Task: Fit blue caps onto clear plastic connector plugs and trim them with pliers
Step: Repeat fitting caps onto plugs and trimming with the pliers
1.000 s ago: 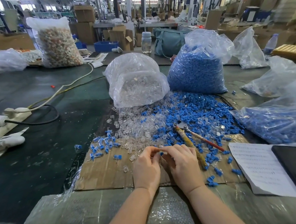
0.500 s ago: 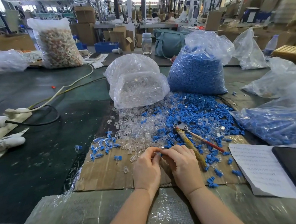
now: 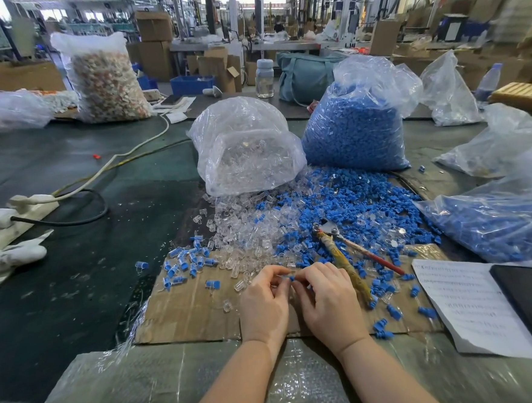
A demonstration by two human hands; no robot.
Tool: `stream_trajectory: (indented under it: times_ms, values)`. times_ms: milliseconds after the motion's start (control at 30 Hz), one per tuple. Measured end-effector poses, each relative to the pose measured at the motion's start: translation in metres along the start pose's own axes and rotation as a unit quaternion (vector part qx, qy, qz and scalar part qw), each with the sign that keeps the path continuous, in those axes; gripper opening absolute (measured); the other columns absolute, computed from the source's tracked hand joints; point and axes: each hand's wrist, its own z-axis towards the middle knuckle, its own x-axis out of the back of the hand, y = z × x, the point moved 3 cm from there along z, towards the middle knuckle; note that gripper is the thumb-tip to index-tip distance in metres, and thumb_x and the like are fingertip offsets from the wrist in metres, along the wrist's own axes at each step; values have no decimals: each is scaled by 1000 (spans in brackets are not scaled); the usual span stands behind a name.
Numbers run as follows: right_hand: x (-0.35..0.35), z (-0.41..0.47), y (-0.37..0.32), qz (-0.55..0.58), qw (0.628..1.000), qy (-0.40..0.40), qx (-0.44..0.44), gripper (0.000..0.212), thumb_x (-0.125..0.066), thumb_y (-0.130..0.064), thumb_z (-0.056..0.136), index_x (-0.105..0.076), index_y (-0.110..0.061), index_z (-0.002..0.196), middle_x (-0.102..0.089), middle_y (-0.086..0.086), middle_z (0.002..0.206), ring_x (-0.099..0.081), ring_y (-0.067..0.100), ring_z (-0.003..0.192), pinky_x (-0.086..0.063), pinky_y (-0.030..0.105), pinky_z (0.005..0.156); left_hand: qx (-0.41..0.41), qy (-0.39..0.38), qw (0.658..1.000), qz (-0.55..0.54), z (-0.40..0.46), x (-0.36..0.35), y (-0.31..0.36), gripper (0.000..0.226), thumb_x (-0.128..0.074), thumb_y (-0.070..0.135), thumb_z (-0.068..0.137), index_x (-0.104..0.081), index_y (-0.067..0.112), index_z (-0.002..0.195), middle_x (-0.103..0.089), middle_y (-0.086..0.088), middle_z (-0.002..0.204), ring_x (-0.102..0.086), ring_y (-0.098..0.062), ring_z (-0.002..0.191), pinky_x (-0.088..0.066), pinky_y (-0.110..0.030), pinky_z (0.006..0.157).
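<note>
My left hand (image 3: 264, 305) and my right hand (image 3: 330, 304) sat side by side, backs turned up, wrists low and close to me. Both bare forearms ran in from the near edge and angled toward each other, so the two hands met just ahead of me. My fingers were curled inward, thumbs and forefingers pinched together at the point where the hands touched. A small blue piece showed between the tips; I could not tell which hand gripped it.
</note>
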Motion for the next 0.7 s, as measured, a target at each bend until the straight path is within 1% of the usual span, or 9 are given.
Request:
stream_trajectory:
  times_ms: [33,67,100,167,267,367,500,633,700]
  values:
    - [0,0,0,3,1000,1,1,4,-61,-17,80,-64,-14,79,-61,-2,75,-57,21,69,-48,36,65,-1,0,1000,2,0,0,0,36,-62,7,86,-54,40,74,-61,15,69,-56,9,66,-40,-2,58]
    - [0,-1,0,9,1000,0,0,6,-62,-16,79,-65,-14,84,-62,-2,78,-58,22,72,-48,36,66,-2,0,1000,5,0,0,0,34,-62,8,86,-55,39,75,-61,15,70,-57,7,65,-40,-2,59]
    - [1,-1,1,16,1000,1,2,12,-61,-17,80,-67,-15,89,-64,-2,81,-60,22,75,-49,36,68,-4,0,1000,10,0,0,0,31,-62,9,86,-56,37,77,-62,15,71,-57,6,65,-40,-2,60]
    - [1,0,0,20,1000,6,15,24,-51,-24,83,-70,-15,95,-65,-2,83,-61,21,75,-49,36,66,-6,-2,1000,17,0,1,-1,26,-62,10,87,-58,35,81,-63,14,73,-57,4,68,-39,-2,61]
    - [2,1,-1,23,999,12,24,33,-43,-31,84,-72,-17,94,-64,-3,80,-60,21,72,-49,36,62,-5,-2,1000,11,0,0,-2,32,-61,8,87,-56,38,76,-63,14,71,-58,3,67,-41,-4,61]
    - [0,1,1,23,999,12,24,33,-44,-34,86,-72,-19,92,-64,-4,79,-60,21,72,-48,35,62,2,3,1000,-2,0,0,-3,37,-61,6,86,-55,40,71,-63,14,68,-59,1,64,-45,-10,61]
    - [-3,1,3,23,1000,6,18,28,-47,-33,87,-71,-19,91,-64,-4,81,-60,21,74,-48,36,63,4,3,1000,-3,1,-1,-5,37,-61,7,87,-56,41,72,-64,13,69,-59,0,64,-49,-17,63]
    - [-2,1,2,29,999,13,19,35,-41,-35,88,-71,-18,92,-64,-3,80,-60,22,72,-49,37,63,3,7,1000,-3,1,-1,-5,37,-61,8,87,-55,41,72,-63,15,68,-58,3,63,-46,-12,61]
    - [-2,2,1,30,999,12,21,35,-41,-35,88,-72,-18,95,-64,-3,80,-60,22,71,-50,36,62,5,7,1000,-1,1,-1,-4,36,-61,9,87,-54,42,72,-63,14,67,-58,1,62,-46,-12,60]
